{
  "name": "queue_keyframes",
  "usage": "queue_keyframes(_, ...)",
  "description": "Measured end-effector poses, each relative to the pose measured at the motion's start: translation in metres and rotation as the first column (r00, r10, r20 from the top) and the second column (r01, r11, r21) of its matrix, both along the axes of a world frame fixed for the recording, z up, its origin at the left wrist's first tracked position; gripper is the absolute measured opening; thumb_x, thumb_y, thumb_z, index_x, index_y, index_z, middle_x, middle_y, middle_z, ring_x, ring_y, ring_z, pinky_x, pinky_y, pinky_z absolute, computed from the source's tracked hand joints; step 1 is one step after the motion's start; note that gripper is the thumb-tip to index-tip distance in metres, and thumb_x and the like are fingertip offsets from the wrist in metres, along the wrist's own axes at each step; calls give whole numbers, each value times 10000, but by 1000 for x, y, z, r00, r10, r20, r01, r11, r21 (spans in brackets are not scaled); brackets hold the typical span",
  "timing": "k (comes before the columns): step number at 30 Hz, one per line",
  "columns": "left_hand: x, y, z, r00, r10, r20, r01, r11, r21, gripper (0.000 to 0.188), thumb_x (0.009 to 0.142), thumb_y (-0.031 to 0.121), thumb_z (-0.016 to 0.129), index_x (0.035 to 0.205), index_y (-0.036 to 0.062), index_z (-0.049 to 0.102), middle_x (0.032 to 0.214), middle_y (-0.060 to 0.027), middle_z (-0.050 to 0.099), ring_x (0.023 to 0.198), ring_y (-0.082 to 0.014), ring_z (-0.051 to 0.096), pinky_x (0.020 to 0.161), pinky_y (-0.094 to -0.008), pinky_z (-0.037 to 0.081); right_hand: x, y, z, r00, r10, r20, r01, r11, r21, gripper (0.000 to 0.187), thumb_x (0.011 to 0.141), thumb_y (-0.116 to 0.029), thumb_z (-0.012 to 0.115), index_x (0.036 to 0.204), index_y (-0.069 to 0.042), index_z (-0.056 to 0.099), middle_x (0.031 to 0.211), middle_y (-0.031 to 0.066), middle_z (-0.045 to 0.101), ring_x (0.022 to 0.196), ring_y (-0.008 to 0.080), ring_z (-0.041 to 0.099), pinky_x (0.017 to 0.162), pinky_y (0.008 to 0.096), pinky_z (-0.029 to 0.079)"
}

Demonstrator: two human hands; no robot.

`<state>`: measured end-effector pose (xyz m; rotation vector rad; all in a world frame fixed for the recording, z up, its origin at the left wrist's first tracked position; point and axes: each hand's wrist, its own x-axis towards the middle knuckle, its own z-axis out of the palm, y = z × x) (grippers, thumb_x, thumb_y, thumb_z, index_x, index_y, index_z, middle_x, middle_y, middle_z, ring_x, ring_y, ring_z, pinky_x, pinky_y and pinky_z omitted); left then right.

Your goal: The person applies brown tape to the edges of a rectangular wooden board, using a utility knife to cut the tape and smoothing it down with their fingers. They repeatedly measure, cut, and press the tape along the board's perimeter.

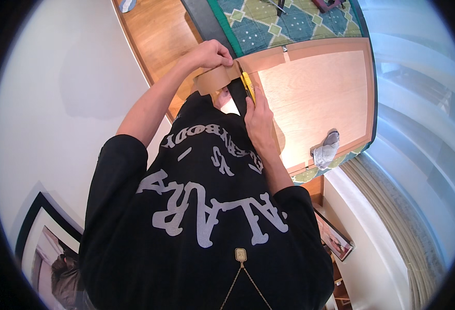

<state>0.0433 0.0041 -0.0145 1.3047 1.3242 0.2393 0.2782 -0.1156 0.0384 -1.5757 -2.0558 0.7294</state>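
Note:
My left hand (213, 55) has its fingertips closed on the edge of a wide brown tape strip (212, 80), which hangs curled below it. In my right hand (260, 118) is a yellow utility knife (248, 85), pointing up toward the tape near my left fingertips. Whether its tip touches the tape is too small to tell. Beside both hands lies a large pale wooden panel (310, 93), with brown tape along its edges. Part of the panel's near left corner is hidden by my right hand and the black shirt.
A green patterned quilt (300, 26) lies under the panel, with dark objects on its far part. A crumpled grey cloth (326, 151) rests on the panel's right end. Wooden floor (158, 31) and a white wall are at left, sheer curtains (413, 103) at right.

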Motion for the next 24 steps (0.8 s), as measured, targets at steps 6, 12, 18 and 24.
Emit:
queue_keyframes(6, 2, -1, 6, 999, 23, -23, -22, 999, 28, 136, 842, 148, 746, 909, 31, 761, 768, -15, 706, 674, -92, 600, 636, -270, 496, -1, 2, 2, 999, 36, -9, -36, 997, 63, 387, 931, -40, 599, 1285, 69, 488, 1092, 252, 624, 959, 415, 632, 781, 451, 541)
queue_keyframes(12, -1, 1, 0, 999, -6, -47, 5, 1000, -16, 223, 780, 295, 768, 934, 136, 792, 882, -53, 756, 831, -189, 696, 779, -338, 539, -2, 2, 1, 999, 31, 13, -32, 999, 36, 397, 932, -41, 598, 1296, 65, 480, 1105, 254, 623, 963, 415, 636, 782, 446, 544)
queue_keyframes(18, 2, -1, -8, 997, 60, 41, -61, 998, 26, 117, 839, 131, 744, 878, 21, 756, 728, -10, 685, 625, -82, 574, 594, -259, 476, -7, 1, 9, 1000, 1, 18, 0, 999, -39, 397, 944, -56, 591, 1310, 60, 486, 1119, 268, 618, 977, 427, 637, 789, 449, 542)
queue_keyframes(24, 2, -2, -4, 999, 51, 17, -51, 998, 32, 121, 838, 132, 746, 884, 20, 756, 740, -12, 689, 626, -86, 577, 598, -262, 481, -2, -15, 15, 1000, -19, 13, 19, 999, -34, 395, 956, -70, 580, 1323, 58, 507, 1087, 275, 621, 981, 439, 621, 809, 454, 523)
